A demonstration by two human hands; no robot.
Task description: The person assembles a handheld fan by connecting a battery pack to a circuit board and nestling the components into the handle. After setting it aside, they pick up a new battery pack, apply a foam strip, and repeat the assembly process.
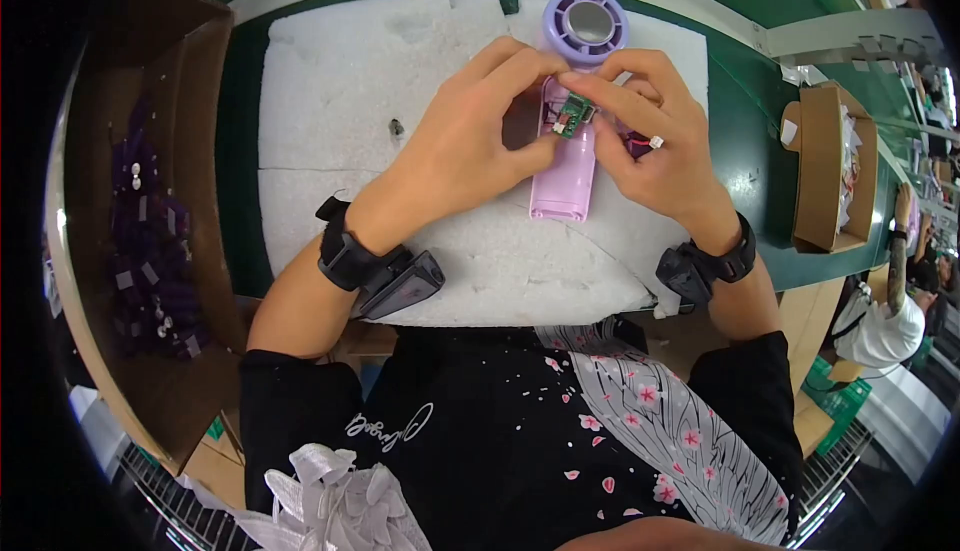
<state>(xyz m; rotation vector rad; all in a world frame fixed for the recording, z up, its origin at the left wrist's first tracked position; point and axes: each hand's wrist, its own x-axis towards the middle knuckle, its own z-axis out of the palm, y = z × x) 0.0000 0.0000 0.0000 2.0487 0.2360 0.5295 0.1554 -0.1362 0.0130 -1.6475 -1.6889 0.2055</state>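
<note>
A handheld fan lies on the white foam sheet (335, 91), its round purple head (587, 29) pointing away from me. Its pink handle shell (564, 183) is uncovered, and a small green circuit board (572, 117) sits tilted at the upper part of it. My left hand (470, 121) is closed on the handle's left side, its thumb near the board's lower edge. With bent fingers, my right hand (655, 136) grips the board from the right. Beside the right palm, red and dark wires end in a white plug (656, 142); what they lead to is mostly hidden.
At left stands a deep cardboard box (205, 151) holding many dark purple parts (155, 241). A smaller cardboard box (822, 176) with wired parts stands on the green table (745, 166) at right. Other people work farther right, one in a white shirt (885, 329).
</note>
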